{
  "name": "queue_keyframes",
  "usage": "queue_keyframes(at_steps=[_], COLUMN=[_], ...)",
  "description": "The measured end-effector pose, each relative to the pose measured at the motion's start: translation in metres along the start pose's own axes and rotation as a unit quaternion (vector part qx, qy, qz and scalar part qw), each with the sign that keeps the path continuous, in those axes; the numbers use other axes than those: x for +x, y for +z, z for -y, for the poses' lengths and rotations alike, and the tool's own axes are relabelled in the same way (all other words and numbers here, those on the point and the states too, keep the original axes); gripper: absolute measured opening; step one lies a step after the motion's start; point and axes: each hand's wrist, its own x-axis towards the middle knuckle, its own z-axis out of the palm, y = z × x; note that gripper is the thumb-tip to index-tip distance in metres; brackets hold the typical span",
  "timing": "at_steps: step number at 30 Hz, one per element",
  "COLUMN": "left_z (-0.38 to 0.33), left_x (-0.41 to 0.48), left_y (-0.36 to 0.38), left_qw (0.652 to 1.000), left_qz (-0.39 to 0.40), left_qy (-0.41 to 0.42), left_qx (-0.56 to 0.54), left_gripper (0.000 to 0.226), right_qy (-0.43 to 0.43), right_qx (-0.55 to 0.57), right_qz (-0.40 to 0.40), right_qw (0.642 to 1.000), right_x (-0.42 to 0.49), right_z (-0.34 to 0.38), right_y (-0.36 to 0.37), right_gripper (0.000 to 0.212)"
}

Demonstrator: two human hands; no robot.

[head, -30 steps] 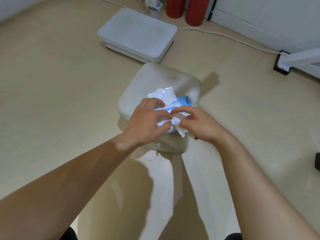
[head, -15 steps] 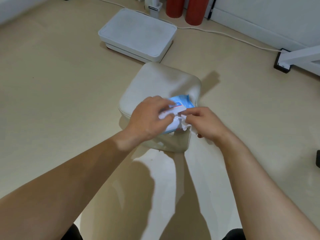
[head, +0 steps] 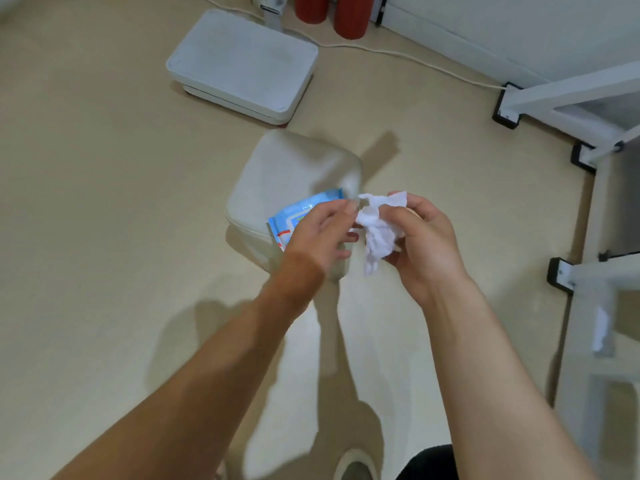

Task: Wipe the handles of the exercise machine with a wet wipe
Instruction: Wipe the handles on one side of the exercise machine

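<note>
Floor (head: 86,237): beige, smooth, matte, filling most of my view, with a wide bare stretch to the left of my arms. White flat-topped platform (head: 242,64) on the floor at upper centre; a white cable (head: 408,57) runs past it along the base of the far wall. Two red cylinders (head: 346,15) stand at that wall. Cream padded stool (head: 294,174) at centre, just below the platform; the blue wipes pack (head: 298,213) lies on its near corner, partly covered by my left hand (head: 322,237). Left hand: fingers curled loosely over the pack, index and thumb pinching toward the wipe's edge; I cannot tell whether they grip it. Right hand (head: 422,244): fingers closed around the crumpled white wet wipe (head: 377,230), held above the stool's right edge. Exercise machine frame (head: 568,88): white bars with black end caps, crowding the right margin; handles not visible from here. Open floor remains between stool and frame.
</note>
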Motion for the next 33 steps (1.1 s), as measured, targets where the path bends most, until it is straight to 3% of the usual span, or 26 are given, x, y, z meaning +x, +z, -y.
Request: queue_keyframes(at_steps=[2, 5, 10, 18, 21, 24, 28, 31, 33], left_z=[-0.033, -0.088, -0.193, -0.375, -0.434, -0.482, -0.528, -0.55, -0.559], left_x=[-0.038, -0.088, -0.163, -0.26, -0.287, -0.312, -0.338, -0.353, -0.36], left_y=[0.008, 0.009, -0.005, 0.005, 0.015, 0.026, 0.042, 0.053, 0.06], left_qw=[0.999, 0.998, 0.991, 0.997, 0.995, 0.993, 0.991, 0.99, 0.988], left_qz=[-0.016, -0.032, -0.039, -0.06, -0.035, -0.001, 0.04, 0.09, 0.146], left_qy=[-0.008, -0.002, -0.052, 0.049, 0.071, 0.091, 0.098, 0.088, 0.044], left_qx=[-0.04, -0.056, -0.119, 0.029, 0.057, 0.075, 0.082, 0.056, -0.005], left_gripper=[0.032, 0.011, 0.017, 0.009, 0.011, 0.012, 0.012, 0.014, 0.021], right_qy=[0.012, 0.026, 0.015, -0.062, -0.047, -0.017, -0.054, -0.064, -0.069], right_qx=[0.004, -0.005, -0.029, -0.055, -0.02, 0.007, 0.076, 0.199, 0.255], right_qz=[-0.003, -0.003, -0.015, -0.035, 0.006, 0.08, 0.105, 0.106, 0.102], right_qw=[1.0, 1.0, 0.999, 0.996, 0.999, 0.997, 0.99, 0.972, 0.959], right_x=[-0.039, -0.1, -0.197, -0.325, -0.366, -0.405, -0.442, -0.456, -0.463], right_z=[0.03, 0.08, 0.17, 0.312, 0.362, 0.402, 0.434, 0.449, 0.455], right_y=[0.003, 0.009, 0.025, 0.057, 0.061, 0.062, 0.062, 0.057, 0.052], right_gripper=[0.014, 0.007, 0.005, 0.013, 0.008, 0.015, 0.004, 0.058, 0.077])
